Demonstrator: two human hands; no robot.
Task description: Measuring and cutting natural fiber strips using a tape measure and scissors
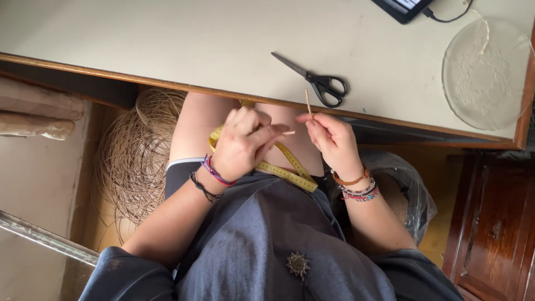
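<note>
The left hand [241, 144] curls into a loose fist with its back to the camera, so what its fingertips pinch is mostly hidden; only a short pale stub [288, 132] pokes out sideways past the knuckles, toward the other hand. Whether that stub is a separate piece or part of the same strand cannot be told. The right hand [330, 139] pinches a thin cane stick [307, 101] narrowly between thumb and forefinger. The stick stands nearly upright above the pinch, its long axis running from the fingertips up and slightly left, its free tip crossing the wooden table edge [167, 83]. Its lower end is lost inside the fingers.

Just beyond that tip, on the tabletop, lie black scissors [317, 81], blades pointing up-left, handles nearest the right hand. Below both hands a yellow tape measure [284, 173] drapes across the lap, partly covered by the left hand. A coil of cane [134, 161] sits on the floor outside the left wrist, cut off by the table. A glass plate [485, 72] lies far right, and a dark tablet [402, 8] is clipped by the top edge
</note>
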